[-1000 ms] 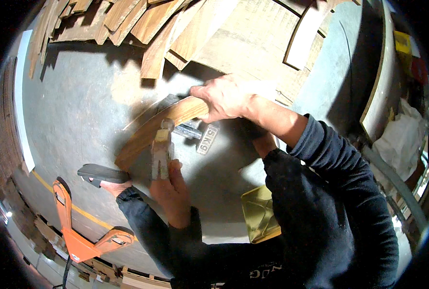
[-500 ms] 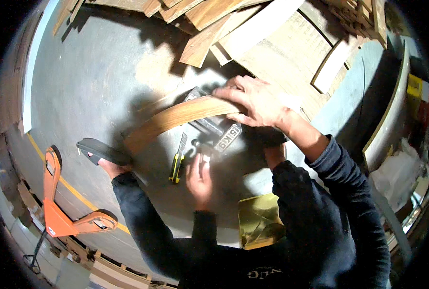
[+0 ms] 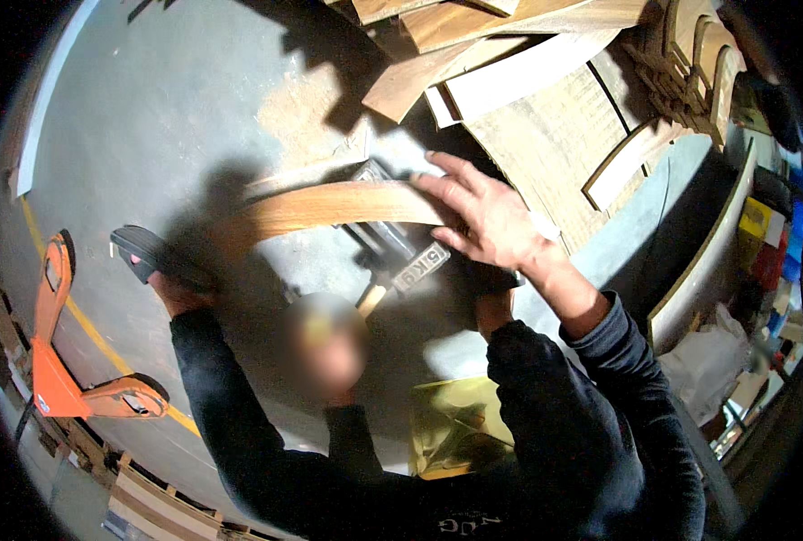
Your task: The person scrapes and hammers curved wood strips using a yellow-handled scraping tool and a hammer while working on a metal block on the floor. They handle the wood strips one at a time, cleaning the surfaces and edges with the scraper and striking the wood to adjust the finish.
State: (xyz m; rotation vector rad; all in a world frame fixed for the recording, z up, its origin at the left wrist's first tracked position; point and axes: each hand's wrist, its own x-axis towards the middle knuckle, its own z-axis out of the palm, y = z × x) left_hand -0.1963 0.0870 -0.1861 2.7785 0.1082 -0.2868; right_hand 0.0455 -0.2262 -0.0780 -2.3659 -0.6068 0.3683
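A curved brown wooden piece [image 3: 329,206] lies across a grey metal block [image 3: 383,236] on the floor. My right hand [image 3: 491,216] holds the piece's right end, fingers over the top and thumb along the near side. Low in the middle is my left hand [image 3: 334,356], so blurred that its fingers cannot be made out. A yellowish smear shows at its upper part; what it is, I cannot tell. Between this hand and the block a pale stick-like handle [image 3: 371,299] shows, beside a metal bar with raised lettering [image 3: 422,269].
Cut boards [image 3: 500,27] are heaped at the far side, next to a large flat panel [image 3: 550,135]. My dark-shod left foot [image 3: 158,257] is at the left, beyond it an orange pallet jack [image 3: 59,374]. A yellow container [image 3: 455,428] is close to me. Clear plastic [image 3: 708,370] lies right.
The whole view has shifted. My left hand has moved over the spot where a yellow-and-black utility knife lay, and the knife no longer shows clearly. My right hand stays on the wooden piece.
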